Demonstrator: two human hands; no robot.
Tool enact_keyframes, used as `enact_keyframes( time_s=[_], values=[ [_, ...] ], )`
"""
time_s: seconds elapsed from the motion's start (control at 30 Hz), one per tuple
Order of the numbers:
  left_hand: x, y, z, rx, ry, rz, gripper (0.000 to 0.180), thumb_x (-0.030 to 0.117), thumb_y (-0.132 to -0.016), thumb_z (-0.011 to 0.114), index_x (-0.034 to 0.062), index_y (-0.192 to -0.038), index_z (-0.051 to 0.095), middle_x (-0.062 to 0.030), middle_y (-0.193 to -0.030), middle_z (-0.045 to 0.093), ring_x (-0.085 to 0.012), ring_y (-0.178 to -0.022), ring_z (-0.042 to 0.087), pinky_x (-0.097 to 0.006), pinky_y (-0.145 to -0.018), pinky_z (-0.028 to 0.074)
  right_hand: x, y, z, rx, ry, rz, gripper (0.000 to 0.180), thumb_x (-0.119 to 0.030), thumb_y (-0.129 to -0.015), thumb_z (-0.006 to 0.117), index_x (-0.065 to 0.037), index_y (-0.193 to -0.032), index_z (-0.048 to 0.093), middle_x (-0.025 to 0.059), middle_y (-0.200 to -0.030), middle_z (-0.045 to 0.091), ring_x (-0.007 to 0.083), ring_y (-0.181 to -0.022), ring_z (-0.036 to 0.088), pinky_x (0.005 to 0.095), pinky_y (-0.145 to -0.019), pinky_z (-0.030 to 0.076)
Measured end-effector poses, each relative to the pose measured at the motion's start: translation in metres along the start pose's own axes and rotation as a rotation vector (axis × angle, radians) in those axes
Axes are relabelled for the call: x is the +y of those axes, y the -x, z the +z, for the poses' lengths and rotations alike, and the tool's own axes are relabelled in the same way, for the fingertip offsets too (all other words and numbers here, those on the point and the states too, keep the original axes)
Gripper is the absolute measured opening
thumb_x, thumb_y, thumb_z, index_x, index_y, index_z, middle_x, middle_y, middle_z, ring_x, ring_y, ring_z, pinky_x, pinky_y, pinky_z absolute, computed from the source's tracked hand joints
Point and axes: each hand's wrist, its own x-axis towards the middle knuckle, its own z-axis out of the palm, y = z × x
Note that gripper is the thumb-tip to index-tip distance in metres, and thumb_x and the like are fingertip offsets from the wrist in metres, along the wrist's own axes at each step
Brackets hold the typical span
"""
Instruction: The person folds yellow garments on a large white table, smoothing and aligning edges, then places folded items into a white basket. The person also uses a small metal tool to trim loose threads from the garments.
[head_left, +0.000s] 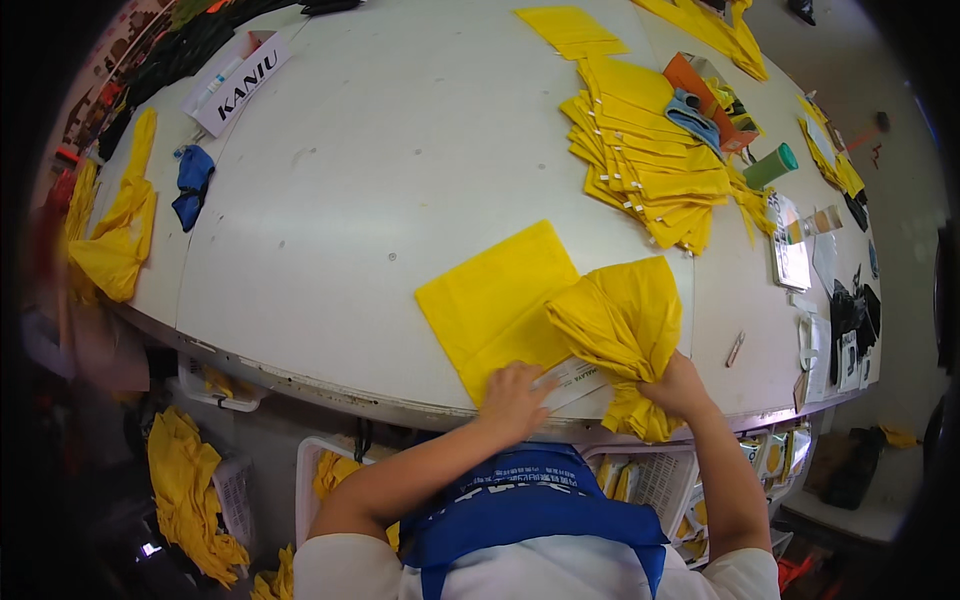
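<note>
A folded yellow fabric piece [492,305] lies flat near the table's front edge. My left hand [515,403] rests at its near corner, fingers spread flat, touching a white printed sheet or bag [580,384] that lies partly under the yellow things. Just to the right, my right hand [676,388] is closed around the gathered middle of a bunched yellow cloth [630,312]. Its upper part fans out over the folded piece's right side, and its lower part hangs towards the table edge.
A fanned stack of folded yellow pieces [645,150] lies at the far right, beside an orange box [690,78] and a green cup [770,166]. A blue cloth [192,187] and a yellow cloth [125,240] lie left. Baskets [310,480] stand below the table edge.
</note>
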Motion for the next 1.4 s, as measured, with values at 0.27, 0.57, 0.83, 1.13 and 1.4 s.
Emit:
enact_keyframes(
  time_s=[0.27, 0.57, 0.83, 1.13, 1.4],
  values=[
    [-0.046, 0.011, -0.006, 0.024, -0.138, -0.077, 0.052, 0.017, -0.074, 0.064, 0.0038, -0.123, 0.054, -0.0138, -0.131, 0.047, -0.0335, -0.114, 0.047, -0.041, -0.099, 0.037, 0.017, 0.003, 0.021, -0.319, -0.148, -0.079, 0.057, -0.014, -0.063, 0.075, -0.002, -0.116, 0.056, 0.0182, -0.107, 0.064, 0.0329, -0.099, 0.062, 0.0372, -0.088, 0.048],
    [-0.011, 0.023, 0.038, 0.032, -0.501, 0.192, 0.048, 0.019, -0.086, 0.049, -0.0017, -0.129, 0.050, -0.0173, -0.142, 0.042, -0.0271, -0.133, 0.037, -0.048, -0.102, 0.035, 0.037, -0.031, 0.038, 0.084, -0.757, 0.126, 0.055, -0.001, -0.068, 0.069, 0.004, -0.119, 0.052, 0.0120, -0.110, 0.064, 0.0233, -0.100, 0.061, 0.0323, -0.087, 0.048],
    [0.010, 0.043, 0.039, -0.086, -0.551, -0.149, 0.068, 0.038, -0.084, 0.060, -0.0041, -0.135, 0.043, -0.0230, -0.146, 0.033, -0.0349, -0.134, 0.034, -0.059, -0.100, 0.031, 0.046, -0.034, 0.053, 0.134, -0.931, 0.155, 0.055, 0.001, -0.068, 0.067, 0.004, -0.121, 0.051, 0.0115, -0.113, 0.063, 0.0231, -0.102, 0.060, 0.0324, -0.088, 0.047],
    [0.023, 0.035, 0.050, -0.044, -0.394, -0.108, 0.068, 0.034, -0.077, 0.068, -0.0060, -0.128, 0.047, -0.0217, -0.133, 0.046, -0.0324, -0.122, 0.044, -0.044, -0.101, 0.035, 0.056, -0.038, 0.057, 0.097, -1.000, 0.117, 0.055, 0.002, -0.069, 0.066, 0.004, -0.122, 0.050, 0.0116, -0.114, 0.062, 0.0234, -0.101, 0.060, 0.0325, -0.087, 0.048],
    [0.014, 0.017, 0.040, 0.148, -0.482, -0.159, 0.066, 0.036, -0.079, 0.067, 0.0003, -0.131, 0.048, -0.0131, -0.134, 0.046, -0.0276, -0.122, 0.043, -0.045, -0.100, 0.036, 0.053, -0.034, 0.053, 0.067, -1.051, 0.081, 0.057, 0.003, -0.069, 0.065, 0.004, -0.124, 0.049, 0.0115, -0.115, 0.061, 0.0233, -0.102, 0.060, 0.0324, -0.087, 0.048]
  ],
)
